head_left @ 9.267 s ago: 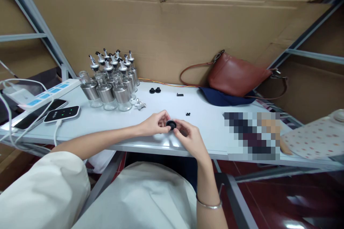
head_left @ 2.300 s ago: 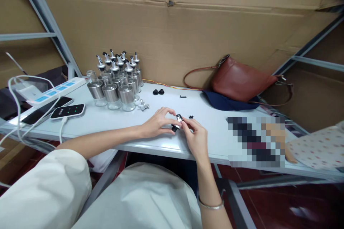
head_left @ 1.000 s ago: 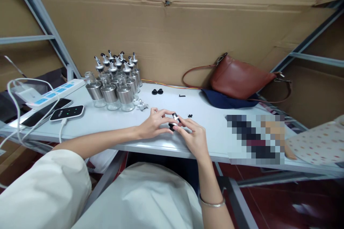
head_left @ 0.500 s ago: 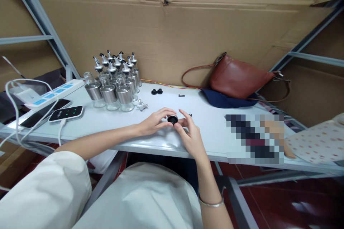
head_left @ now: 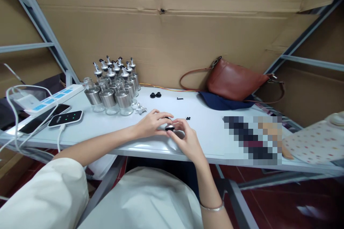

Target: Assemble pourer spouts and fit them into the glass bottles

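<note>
Between both hands, just above the near part of the table, is a round silver-and-black bottle cap (head_left: 170, 127) with its side towards me. My left hand (head_left: 150, 124) grips it from the left with thumb and fingers. From the right, the thumb and fingertips of my right hand (head_left: 188, 139) close on the same cap. Two tiny black pieces (head_left: 188, 118) lie just beyond my right hand. Farther back are two black stoppers (head_left: 155, 94) side by side and a small black L-shaped piece (head_left: 180, 98).
Several glass bottles with steel sleeves (head_left: 107, 98) stand at the back left, some with pour spouts. Beside them lies a white cable (head_left: 139, 108). A power strip (head_left: 56, 98), phone (head_left: 60, 109) and charging device (head_left: 66, 118) are at left. A brown handbag (head_left: 236, 82) rests on dark blue cloth (head_left: 225, 103).
The cap has been tipped over: its dark hollow face showed before, now its silver side does. My right hand has shifted slightly, and the tiny black pieces beyond it show more fully.
</note>
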Motion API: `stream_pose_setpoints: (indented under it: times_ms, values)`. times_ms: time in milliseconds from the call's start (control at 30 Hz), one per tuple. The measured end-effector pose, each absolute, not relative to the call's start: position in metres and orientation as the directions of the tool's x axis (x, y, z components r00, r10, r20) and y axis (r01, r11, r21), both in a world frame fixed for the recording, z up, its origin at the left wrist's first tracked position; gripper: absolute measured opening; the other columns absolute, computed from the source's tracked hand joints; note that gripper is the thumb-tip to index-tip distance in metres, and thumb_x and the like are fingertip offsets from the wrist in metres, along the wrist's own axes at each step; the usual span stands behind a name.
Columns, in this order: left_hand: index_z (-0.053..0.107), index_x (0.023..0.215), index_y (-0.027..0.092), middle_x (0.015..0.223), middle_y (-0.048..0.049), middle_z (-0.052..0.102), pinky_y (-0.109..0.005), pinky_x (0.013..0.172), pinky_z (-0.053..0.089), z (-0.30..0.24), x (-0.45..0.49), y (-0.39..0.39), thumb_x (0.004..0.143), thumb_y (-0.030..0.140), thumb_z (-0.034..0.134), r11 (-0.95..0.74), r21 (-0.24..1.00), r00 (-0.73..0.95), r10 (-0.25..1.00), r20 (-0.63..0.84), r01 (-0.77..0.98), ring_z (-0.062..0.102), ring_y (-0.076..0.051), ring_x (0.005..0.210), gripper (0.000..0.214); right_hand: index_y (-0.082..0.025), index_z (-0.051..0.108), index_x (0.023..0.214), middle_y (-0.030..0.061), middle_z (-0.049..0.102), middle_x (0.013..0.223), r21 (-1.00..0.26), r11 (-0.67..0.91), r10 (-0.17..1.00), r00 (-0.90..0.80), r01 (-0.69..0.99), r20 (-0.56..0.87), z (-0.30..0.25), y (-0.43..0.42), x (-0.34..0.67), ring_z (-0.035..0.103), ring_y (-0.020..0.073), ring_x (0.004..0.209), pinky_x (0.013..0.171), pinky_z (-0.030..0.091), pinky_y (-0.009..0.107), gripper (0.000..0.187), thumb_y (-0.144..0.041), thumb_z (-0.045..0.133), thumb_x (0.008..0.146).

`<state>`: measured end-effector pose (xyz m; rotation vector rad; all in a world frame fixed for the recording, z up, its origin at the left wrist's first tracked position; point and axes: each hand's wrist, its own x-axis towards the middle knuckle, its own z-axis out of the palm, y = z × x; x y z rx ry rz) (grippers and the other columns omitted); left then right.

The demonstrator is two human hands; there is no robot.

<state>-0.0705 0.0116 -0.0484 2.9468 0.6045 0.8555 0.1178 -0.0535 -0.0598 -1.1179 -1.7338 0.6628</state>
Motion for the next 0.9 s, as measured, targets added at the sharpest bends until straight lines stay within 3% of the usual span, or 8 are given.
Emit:
stream_pose_setpoints:
  times_ms: [100, 200, 300, 433, 600, 733, 900]
  values:
    - [0.058, 0.115, 0.016, 0.122, -0.0182, 0.063, -0.04, 0.09, 0.039, -0.036, -0.078, 0.013, 0.086, 0.061, 0.047, -0.936, -0.053, 0.797, 0.265, 0.543, 0.348, 0.061, -0.025, 0.105, 0.055, -0.023, 0.053, 0.104, 0.0042, 0.067, 0.093, -0.768, 0.496, 0.865, -0.154, 0.406, 0.477, -0.059, -0.053, 0.117, 0.064, 0.017, 0.082, 0.078, 0.051, 0.031, 0.022, -0.025, 0.058, 0.082]
    - [0.054, 0.12, 0.019, 0.128, -0.0166, 0.058, -0.044, 0.098, 0.034, -0.015, -0.092, 0.02, 0.087, 0.066, 0.035, -0.871, -0.081, 0.655, 0.3, 0.694, 0.485, 0.053, -0.028, 0.115, 0.06, -0.022, 0.057, 0.097, 0.0044, 0.062, 0.092, -0.72, 0.542, 0.833, -0.161, 0.435, 0.53, -0.057, -0.053, 0.117, 0.06, 0.0155, 0.076, 0.069, 0.051, 0.027, 0.016, -0.021, 0.054, 0.082]
    - [0.052, 0.119, 0.023, 0.13, -0.0126, 0.055, -0.044, 0.103, 0.032, 0.006, -0.112, 0.033, 0.092, 0.058, 0.03, -0.702, 0.073, 0.307, 0.4, 0.863, 0.709, 0.047, -0.026, 0.121, 0.05, -0.022, 0.06, 0.093, 0.0035, 0.056, 0.086, -0.717, 0.528, 0.841, -0.161, 0.455, 0.516, -0.056, -0.054, 0.117, 0.057, 0.0142, 0.07, 0.06, 0.049, 0.025, 0.014, -0.02, 0.049, 0.084]
    - [0.053, 0.113, 0.02, 0.123, -0.0119, 0.057, -0.041, 0.103, 0.036, 0.019, -0.134, 0.05, 0.092, 0.05, 0.036, -0.578, 0.263, 0.017, 0.433, 0.901, 0.773, 0.049, -0.025, 0.119, 0.04, -0.022, 0.06, 0.092, 0.0033, 0.052, 0.085, -0.72, 0.511, 0.851, -0.16, 0.468, 0.5, -0.056, -0.055, 0.117, 0.056, 0.015, 0.072, 0.059, 0.046, 0.024, 0.014, -0.023, 0.047, 0.087]
    - [0.05, 0.112, 0.018, 0.089, -0.0052, 0.065, -0.031, 0.078, 0.048, 0.024, -0.143, 0.055, 0.09, 0.042, 0.043, -0.532, 0.494, -0.091, 0.612, 0.785, 0.687, 0.061, -0.017, 0.081, 0.033, -0.021, 0.059, 0.088, 0.0028, 0.053, 0.084, -0.718, 0.505, 0.854, -0.159, 0.479, 0.496, -0.057, -0.054, 0.117, 0.055, 0.0153, 0.071, 0.063, 0.046, 0.026, 0.009, -0.025, 0.051, 0.086]
    - [0.054, 0.098, 0.02, 0.068, 0.0015, 0.06, -0.024, 0.059, 0.045, 0.033, -0.14, 0.045, 0.085, 0.035, 0.05, -0.518, 0.589, -0.137, 0.668, 0.732, 0.62, 0.057, -0.012, 0.059, 0.02, -0.021, 0.057, 0.082, 0.002, 0.055, 0.08, -0.692, 0.522, 0.84, -0.16, 0.498, 0.519, -0.055, -0.055, 0.117, 0.057, 0.0167, 0.074, 0.071, 0.047, 0.028, 0.004, -0.025, 0.055, 0.084]
    - [0.056, 0.077, 0.019, 0.052, 0.0047, 0.053, -0.021, 0.045, 0.039, 0.042, -0.13, 0.019, 0.08, 0.03, 0.057, -0.521, 0.706, -0.059, 0.783, 0.619, 0.48, 0.049, -0.009, 0.042, 0.012, -0.022, 0.054, 0.08, 0.0022, 0.06, 0.079, -0.717, 0.517, 0.841, -0.121, 0.468, 0.528, -0.054, -0.055, 0.116, 0.058, 0.017, 0.074, 0.07, 0.046, 0.028, 0.005, -0.025, 0.054, 0.084]
